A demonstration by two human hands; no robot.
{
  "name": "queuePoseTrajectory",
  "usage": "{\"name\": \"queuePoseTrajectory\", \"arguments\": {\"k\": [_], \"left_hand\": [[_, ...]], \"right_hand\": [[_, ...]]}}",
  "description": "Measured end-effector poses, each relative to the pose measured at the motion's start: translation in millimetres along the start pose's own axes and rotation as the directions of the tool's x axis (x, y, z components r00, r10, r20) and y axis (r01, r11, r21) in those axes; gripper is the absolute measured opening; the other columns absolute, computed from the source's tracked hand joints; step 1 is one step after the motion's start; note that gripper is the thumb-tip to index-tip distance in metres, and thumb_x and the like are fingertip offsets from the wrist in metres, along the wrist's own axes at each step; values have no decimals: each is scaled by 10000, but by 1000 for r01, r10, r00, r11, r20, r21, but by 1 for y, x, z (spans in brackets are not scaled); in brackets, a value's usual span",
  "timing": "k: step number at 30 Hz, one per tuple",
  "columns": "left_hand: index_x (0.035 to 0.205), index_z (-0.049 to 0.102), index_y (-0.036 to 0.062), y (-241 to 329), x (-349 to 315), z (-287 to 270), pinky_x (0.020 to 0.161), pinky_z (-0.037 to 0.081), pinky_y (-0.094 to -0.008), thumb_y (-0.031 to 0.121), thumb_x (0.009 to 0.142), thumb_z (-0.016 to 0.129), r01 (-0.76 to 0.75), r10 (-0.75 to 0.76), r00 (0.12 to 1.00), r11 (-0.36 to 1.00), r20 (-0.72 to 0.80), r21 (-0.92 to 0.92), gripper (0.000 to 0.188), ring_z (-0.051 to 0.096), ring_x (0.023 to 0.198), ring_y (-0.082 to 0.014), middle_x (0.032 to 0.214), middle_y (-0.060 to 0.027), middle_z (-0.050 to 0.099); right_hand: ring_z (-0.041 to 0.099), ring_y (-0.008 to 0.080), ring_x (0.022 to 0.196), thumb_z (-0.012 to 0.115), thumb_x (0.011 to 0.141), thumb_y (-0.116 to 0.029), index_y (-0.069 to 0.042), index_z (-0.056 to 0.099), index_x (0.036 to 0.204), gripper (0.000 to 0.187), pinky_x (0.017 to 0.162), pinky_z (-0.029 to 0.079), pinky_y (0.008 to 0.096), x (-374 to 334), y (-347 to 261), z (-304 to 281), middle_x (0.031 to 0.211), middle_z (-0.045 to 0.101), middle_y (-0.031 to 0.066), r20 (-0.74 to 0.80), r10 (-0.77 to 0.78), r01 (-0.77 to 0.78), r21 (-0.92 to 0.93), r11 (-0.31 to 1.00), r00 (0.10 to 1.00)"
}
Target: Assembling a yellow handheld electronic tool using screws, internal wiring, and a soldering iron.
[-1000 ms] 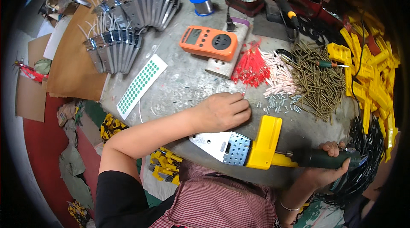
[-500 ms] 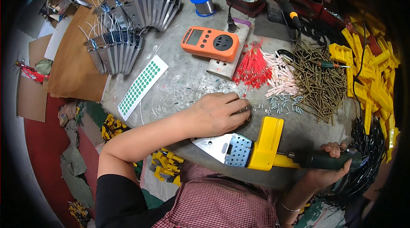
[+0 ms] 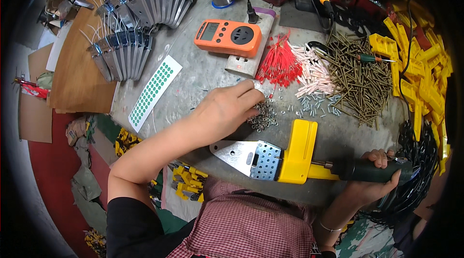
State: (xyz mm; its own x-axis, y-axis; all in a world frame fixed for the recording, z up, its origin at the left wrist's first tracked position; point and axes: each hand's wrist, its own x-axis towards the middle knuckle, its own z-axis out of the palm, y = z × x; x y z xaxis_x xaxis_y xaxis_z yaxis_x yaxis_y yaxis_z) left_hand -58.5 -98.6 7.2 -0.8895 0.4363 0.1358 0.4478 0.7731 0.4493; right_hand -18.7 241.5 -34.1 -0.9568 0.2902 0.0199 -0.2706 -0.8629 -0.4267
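My left hand [image 3: 224,108] rests at the left edge of a pile of small metal nuts [image 3: 265,118], its fingers curled and the fingertips bent down; whatever they pinch is hidden. Wrapped in my right hand [image 3: 374,180] is a dark green power screwdriver [image 3: 360,172], held level and pointing left. Its metal shaft reaches the yellow plastic handle [image 3: 298,151] of a piece lying near the table's front edge. Joined to that handle are a perforated metal plate [image 3: 267,160] and a silver tapered plate [image 3: 234,155], below my left hand.
Long screws [image 3: 360,77], red-wired parts [image 3: 280,62], pale pink sleeves [image 3: 311,72] and short screws [image 3: 316,106] lie beyond. An orange meter [image 3: 227,37] sits on a power strip [image 3: 246,64]. Left are a green-dotted sticker sheet [image 3: 154,93] and fanned metal plates [image 3: 150,4]; yellow parts [image 3: 425,84] heap right.
My left hand has drawn back to the left and slightly up, uncovering the nuts. The view has shifted a little; my right hand keeps its hold on the power screwdriver.
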Motion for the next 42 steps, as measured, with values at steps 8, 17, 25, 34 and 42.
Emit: {"name": "queuePoseTrajectory", "arguments": {"k": [8, 17, 25, 34, 42], "left_hand": [[849, 664, 45, -19, -24, -22, 621, 500, -362, 34, 753, 703, 96, -75, 992, 970, -104, 222, 104, 607, 731, -275, 797, -94, 602], [843, 648, 63, -16, -25, 6, 614, 504, -306, 123, 693, 606, -101, 144, 989, 831, -36, 546, 167, 584, 770, -175, 816, -26, 571], [733, 604, 68, 37, -37, 9, 606, 463, -373, 34, 658, 736, 29, -42, 991, 995, -131, -97, 156, 563, 710, -268, 763, -68, 559], [727, 628, 34, 62, -50, 56, 565, 409, -332, -2, 675, 744, 80, -235, 933, 875, -273, -478, 131, 539, 634, -223, 696, -64, 579], [725, 638, 44, 61, -54, 66, 531, 398, -318, -8, 654, 759, -26, -147, 922, 899, -358, -436, 149, 541, 593, -214, 679, -64, 590]], "right_hand": [[459, 152, 765, 519, 933, -297, -19, 416, 1148, 366, 825, 460, 340, -1, 1, -2, 816, 421, 36, 40, 2, -3, 21, 1000, 999], [462, 166, 802, 510, 937, -280, -1, 411, 1144, 361, 875, 451, 356, -1, -5, -5, 823, 408, 42, 95, 25, -27, 15, 1000, 995], [466, 168, 809, 527, 920, -273, 6, 431, 1146, 372, 888, 440, 370, 1, -2, -5, 831, 422, 42, 103, 55, -59, 33, 998, 993], [499, 163, 787, 562, 898, -301, 7, 436, 1109, 394, 852, 460, 361, 2, -4, -3, 793, 446, 28, 73, 55, -57, 23, 998, 996], [545, 175, 789, 575, 896, -360, -8, 464, 1069, 409, 861, 475, 354, 0, -3, 2, 754, 518, 36, 69, 88, -90, 33, 995, 994]]}}
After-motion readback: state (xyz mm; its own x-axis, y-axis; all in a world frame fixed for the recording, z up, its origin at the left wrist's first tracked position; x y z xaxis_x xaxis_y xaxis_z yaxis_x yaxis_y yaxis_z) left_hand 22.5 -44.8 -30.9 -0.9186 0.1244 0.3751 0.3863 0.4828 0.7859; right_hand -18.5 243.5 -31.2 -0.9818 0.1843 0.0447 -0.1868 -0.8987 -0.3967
